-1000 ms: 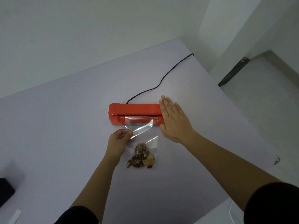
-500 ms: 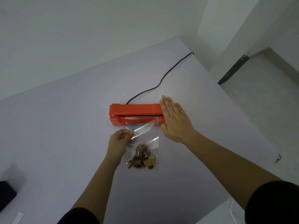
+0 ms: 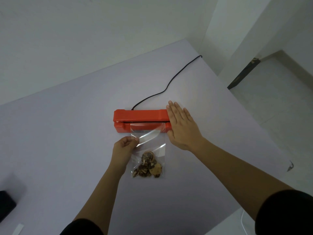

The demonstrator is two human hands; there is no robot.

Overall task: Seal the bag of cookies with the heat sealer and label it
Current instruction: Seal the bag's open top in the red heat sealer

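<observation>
A red heat sealer lies across the middle of the pale table. The clear bag has its open top tucked into the sealer's jaw, and several cookies sit at its near end. My left hand pinches the bag's left edge just in front of the sealer. My right hand lies flat, fingers straight, pressing down on the sealer's right end.
The sealer's black cord runs back to the table's far right corner. A dark object and a white label strip lie at the near left edge. The table's right edge drops to a tiled floor.
Nothing has moved on the table: my right hand stays pressed on the sealer's end and my left hand keeps its pinch on the bag. Only the camera has shifted slightly.
</observation>
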